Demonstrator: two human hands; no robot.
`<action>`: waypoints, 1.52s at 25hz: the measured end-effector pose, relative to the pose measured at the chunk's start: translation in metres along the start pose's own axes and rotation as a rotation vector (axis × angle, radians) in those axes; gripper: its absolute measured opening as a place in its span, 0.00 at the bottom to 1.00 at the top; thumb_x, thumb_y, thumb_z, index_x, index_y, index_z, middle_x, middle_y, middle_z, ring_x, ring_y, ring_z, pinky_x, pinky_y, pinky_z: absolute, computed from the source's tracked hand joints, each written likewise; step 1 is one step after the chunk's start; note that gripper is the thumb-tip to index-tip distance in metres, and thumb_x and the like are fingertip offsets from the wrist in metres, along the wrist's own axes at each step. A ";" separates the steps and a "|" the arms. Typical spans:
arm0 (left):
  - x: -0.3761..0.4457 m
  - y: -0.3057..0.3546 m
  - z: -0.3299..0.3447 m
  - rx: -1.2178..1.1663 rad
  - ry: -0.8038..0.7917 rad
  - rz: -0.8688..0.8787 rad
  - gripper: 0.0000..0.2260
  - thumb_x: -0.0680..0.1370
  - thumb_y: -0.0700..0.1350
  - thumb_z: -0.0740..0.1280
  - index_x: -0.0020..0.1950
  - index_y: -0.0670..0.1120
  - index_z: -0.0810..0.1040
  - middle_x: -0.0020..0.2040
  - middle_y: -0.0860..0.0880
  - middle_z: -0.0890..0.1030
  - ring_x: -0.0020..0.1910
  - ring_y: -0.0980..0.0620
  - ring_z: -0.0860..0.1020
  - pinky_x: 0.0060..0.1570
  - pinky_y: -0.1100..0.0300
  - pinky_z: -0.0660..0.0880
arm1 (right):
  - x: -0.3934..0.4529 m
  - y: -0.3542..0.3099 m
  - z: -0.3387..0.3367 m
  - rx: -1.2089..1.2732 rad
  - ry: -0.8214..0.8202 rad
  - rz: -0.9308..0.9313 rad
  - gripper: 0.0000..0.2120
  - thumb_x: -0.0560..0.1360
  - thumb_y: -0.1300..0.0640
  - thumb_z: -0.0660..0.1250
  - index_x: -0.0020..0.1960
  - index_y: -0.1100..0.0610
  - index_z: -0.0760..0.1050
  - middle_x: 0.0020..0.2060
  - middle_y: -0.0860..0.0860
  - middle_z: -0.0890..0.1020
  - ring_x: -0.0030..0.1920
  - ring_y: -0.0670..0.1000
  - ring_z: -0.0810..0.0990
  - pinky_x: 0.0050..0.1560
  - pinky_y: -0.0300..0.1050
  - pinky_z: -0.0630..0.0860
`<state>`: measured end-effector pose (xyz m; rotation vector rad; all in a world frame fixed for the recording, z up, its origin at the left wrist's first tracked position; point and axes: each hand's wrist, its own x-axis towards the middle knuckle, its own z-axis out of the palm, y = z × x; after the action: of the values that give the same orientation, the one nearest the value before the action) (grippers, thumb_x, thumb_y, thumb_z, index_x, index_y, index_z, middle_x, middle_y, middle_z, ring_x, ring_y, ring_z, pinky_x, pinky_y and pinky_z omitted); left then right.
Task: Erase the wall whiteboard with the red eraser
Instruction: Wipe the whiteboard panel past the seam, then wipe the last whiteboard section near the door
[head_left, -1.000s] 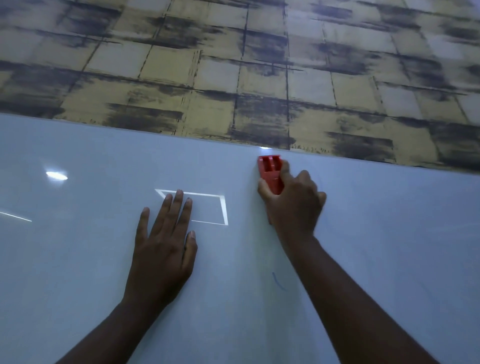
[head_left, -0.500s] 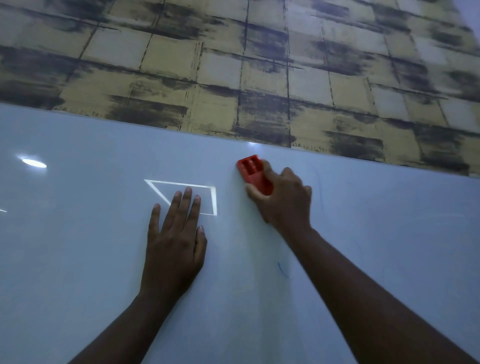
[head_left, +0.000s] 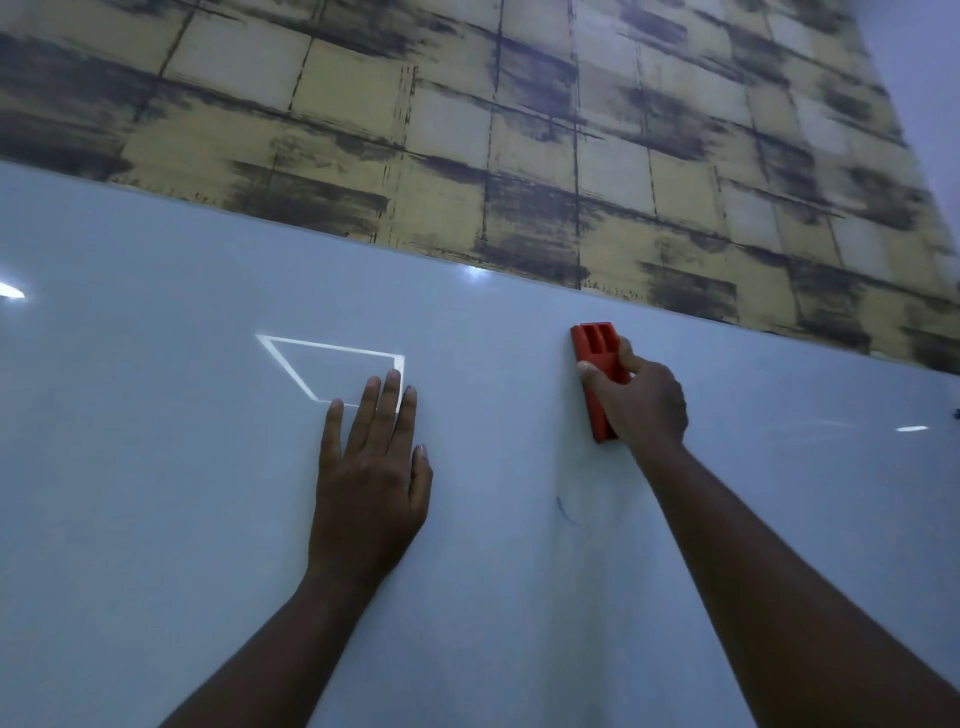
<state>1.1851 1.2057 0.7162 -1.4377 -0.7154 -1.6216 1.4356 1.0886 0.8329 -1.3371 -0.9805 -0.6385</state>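
Observation:
The glossy white whiteboard (head_left: 182, 519) fills the lower part of the view. My right hand (head_left: 641, 402) grips the red eraser (head_left: 596, 358), which stands upright and pressed against the board just below its top edge. My left hand (head_left: 371, 478) lies flat on the board to the left, fingers together and pointing up, holding nothing. A short blue pen mark (head_left: 563, 509) shows on the board below the eraser, between my two arms.
Above the board runs a wall with yellow and black checked wallpaper (head_left: 467, 130). A bright four-sided light reflection (head_left: 311, 356) sits on the board at my left fingertips. Small lamp glints show at the far left and far right.
My right hand has slid the eraser to the right and turned it from tilted to upright. My left hand has stayed flat on the board.

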 end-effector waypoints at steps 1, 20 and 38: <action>-0.001 0.001 -0.001 0.006 0.000 0.003 0.28 0.84 0.48 0.55 0.83 0.39 0.64 0.85 0.41 0.61 0.84 0.43 0.60 0.81 0.36 0.57 | -0.009 -0.009 0.004 -0.061 -0.019 -0.062 0.35 0.75 0.31 0.66 0.79 0.42 0.66 0.59 0.57 0.79 0.60 0.61 0.78 0.62 0.60 0.77; -0.009 -0.001 -0.003 0.105 0.023 0.048 0.27 0.85 0.49 0.55 0.83 0.40 0.66 0.84 0.43 0.64 0.83 0.43 0.63 0.80 0.37 0.61 | 0.061 0.052 -0.008 0.051 0.155 -0.142 0.35 0.76 0.32 0.66 0.79 0.43 0.67 0.52 0.57 0.77 0.55 0.61 0.79 0.59 0.60 0.77; -0.033 0.001 -0.011 0.064 -0.082 0.011 0.29 0.85 0.51 0.54 0.85 0.41 0.59 0.86 0.43 0.59 0.85 0.44 0.57 0.82 0.37 0.57 | -0.119 0.027 0.052 -0.129 0.138 -0.733 0.31 0.78 0.35 0.61 0.77 0.47 0.70 0.44 0.53 0.74 0.43 0.55 0.73 0.43 0.50 0.69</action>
<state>1.1803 1.2024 0.6817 -1.4661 -0.7972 -1.5254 1.3906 1.1255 0.7140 -1.0024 -1.3354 -1.3458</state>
